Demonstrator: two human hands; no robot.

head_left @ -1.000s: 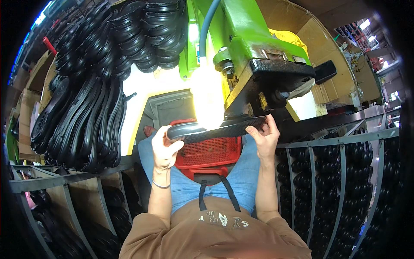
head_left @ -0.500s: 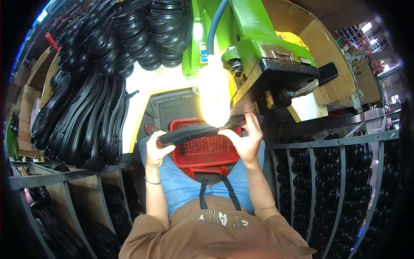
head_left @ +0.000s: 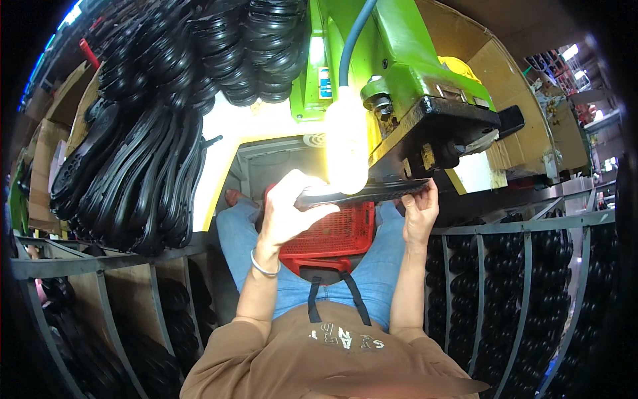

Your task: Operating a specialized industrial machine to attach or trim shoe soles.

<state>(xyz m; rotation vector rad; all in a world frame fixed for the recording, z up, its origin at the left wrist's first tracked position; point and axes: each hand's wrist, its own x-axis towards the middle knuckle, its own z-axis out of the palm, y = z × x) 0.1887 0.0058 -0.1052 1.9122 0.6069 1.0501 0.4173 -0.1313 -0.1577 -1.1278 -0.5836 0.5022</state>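
Observation:
A black shoe sole (head_left: 389, 191) stretches between my two hands, held edge-on below the green machine (head_left: 425, 73). My left hand (head_left: 287, 207) grips its left end, thumb on the near side and fingers behind. At the other end, my right hand (head_left: 420, 211) pinches the tip, close under the machine's dark head (head_left: 438, 126). A glowing lamp tube (head_left: 347, 149) hangs in front of the sole's middle, and its glare washes out part of the left end. Below the sole, a red plastic basket (head_left: 332, 233) sits between my knees.
Stacks of black soles (head_left: 133, 179) cover the left side of the lit table (head_left: 216, 159). Metal racks (head_left: 525, 292) filled with black soles flank me; the left rack (head_left: 103, 269) has board dividers. A cardboard box (head_left: 525, 86) stands right of the machine.
Both hands have shifted right with the sole, bringing its right end nearer the machine's head. My left hand has also risen slightly, and the sole now lies more level.

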